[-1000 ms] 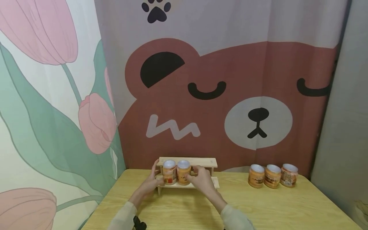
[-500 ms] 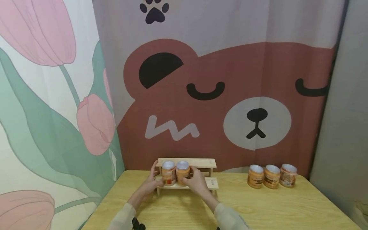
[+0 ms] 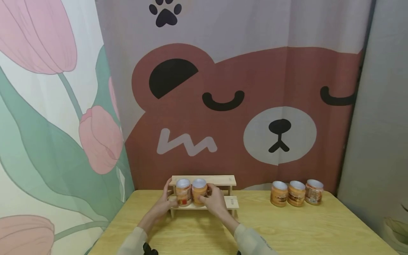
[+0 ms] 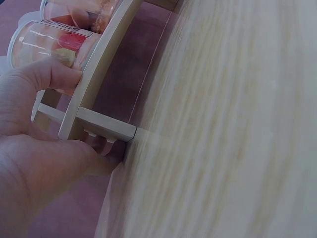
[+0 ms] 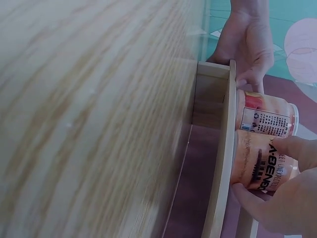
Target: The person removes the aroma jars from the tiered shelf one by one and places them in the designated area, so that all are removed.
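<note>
A small two-tier wooden rack (image 3: 220,180) stands on the table against the curtain. Two orange jars with pale lids stand side by side on its lower shelf: a left jar (image 3: 183,192) and a right jar (image 3: 199,191). My left hand (image 3: 162,204) grips the rack's left end. Its thumb (image 4: 64,75) rests against the left jar near the base, while the other fingers pass behind the wood, partly hidden. My right hand (image 3: 215,200) pinches the right jar between thumb and fingers. Printed lettering shows on that jar (image 5: 252,156) in the right wrist view.
Three similar jars stand in a row at the back right of the table: one jar (image 3: 279,194), a middle jar (image 3: 296,193) and a third jar (image 3: 313,192). A bear-print curtain (image 3: 178,163) hangs right behind the table (image 3: 271,226).
My right hand has moved a little left and closed in around the right jar. Both jars keep their places on the rack. The head view has shifted slightly to the right.
</note>
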A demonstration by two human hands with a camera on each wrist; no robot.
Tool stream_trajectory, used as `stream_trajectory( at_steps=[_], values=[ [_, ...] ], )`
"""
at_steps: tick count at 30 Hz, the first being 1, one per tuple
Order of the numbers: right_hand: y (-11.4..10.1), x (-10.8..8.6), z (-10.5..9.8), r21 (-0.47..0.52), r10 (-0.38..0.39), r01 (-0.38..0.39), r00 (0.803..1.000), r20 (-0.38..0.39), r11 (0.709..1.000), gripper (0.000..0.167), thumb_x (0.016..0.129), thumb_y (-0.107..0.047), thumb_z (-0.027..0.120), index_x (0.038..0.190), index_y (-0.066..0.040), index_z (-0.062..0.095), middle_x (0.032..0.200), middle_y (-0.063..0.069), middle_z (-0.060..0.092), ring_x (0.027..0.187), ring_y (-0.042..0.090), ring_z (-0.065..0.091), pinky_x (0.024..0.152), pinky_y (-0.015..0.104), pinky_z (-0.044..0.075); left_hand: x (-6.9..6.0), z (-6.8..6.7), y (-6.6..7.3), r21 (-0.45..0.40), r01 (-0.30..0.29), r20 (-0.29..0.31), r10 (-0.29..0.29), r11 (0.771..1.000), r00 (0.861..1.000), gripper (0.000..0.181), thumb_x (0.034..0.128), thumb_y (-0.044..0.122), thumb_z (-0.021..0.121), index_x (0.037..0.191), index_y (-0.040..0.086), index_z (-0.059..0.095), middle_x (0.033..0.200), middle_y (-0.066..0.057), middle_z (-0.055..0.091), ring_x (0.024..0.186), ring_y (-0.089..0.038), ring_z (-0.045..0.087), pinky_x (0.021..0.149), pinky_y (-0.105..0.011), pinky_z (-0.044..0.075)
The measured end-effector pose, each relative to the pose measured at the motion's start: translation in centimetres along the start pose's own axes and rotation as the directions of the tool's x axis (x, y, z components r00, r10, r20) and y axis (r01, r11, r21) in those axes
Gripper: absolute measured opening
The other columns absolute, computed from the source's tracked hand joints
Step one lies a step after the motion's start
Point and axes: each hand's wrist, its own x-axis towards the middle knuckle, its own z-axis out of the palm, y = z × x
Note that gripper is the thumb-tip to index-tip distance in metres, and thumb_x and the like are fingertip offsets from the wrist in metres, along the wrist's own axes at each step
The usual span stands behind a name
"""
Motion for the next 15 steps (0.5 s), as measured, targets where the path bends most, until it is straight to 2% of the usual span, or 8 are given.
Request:
stream_trajectory(
  at_steps=[6, 12, 15],
  values=[
    [-0.4, -0.1, -0.2, -0.017, -0.034, 0.034, 0.999, -0.019, 0.999, 0.049, 0.083, -0.009, 0.083, 0.126, 0.003, 0.064, 0.107, 0.011, 0.069, 0.097, 0.027, 0.067, 0.076, 0.036, 0.056, 0.0, 0.0, 0.5, 0.001, -0.013, 0.011, 0.013, 1.0, 1.0, 0.123, 0.0743, -0.011, 0.067, 0.163, 0.035, -0.005, 0.158, -0.036, 0.003, 0.145, -0.054, 0.009, 0.104, -0.066, 0.027],
    [-0.8, -0.5, -1.0, -0.063, -0.076, 0.074, 0.997, -0.022, 0.995, 0.049, 0.082, -0.01, 0.085, 0.125, 0.003, 0.064, 0.105, 0.01, 0.071, 0.093, 0.024, 0.068, 0.073, 0.033, 0.056, 0.0, 0.1, 0.3, 0.036, 0.002, 0.0, -0.002, 0.999, 1.0, 0.123, 0.0751, -0.009, 0.068, 0.162, 0.036, -0.005, 0.156, -0.036, 0.011, 0.141, -0.055, 0.021, 0.1, -0.063, 0.034],
    [-1.2, -0.6, -1.4, -0.078, -0.09, 0.089, 0.996, -0.019, 0.993, 0.05, 0.082, -0.012, 0.085, 0.125, 0.003, 0.064, 0.105, 0.009, 0.071, 0.093, 0.024, 0.068, 0.073, 0.034, 0.055, 0.2, 0.0, 0.2, 0.034, -0.002, -0.007, 0.002, 0.999, 1.0, 0.122, 0.0742, -0.009, 0.068, 0.162, 0.036, -0.003, 0.156, -0.035, 0.014, 0.14, -0.054, 0.023, 0.102, -0.065, 0.031]
  ],
)
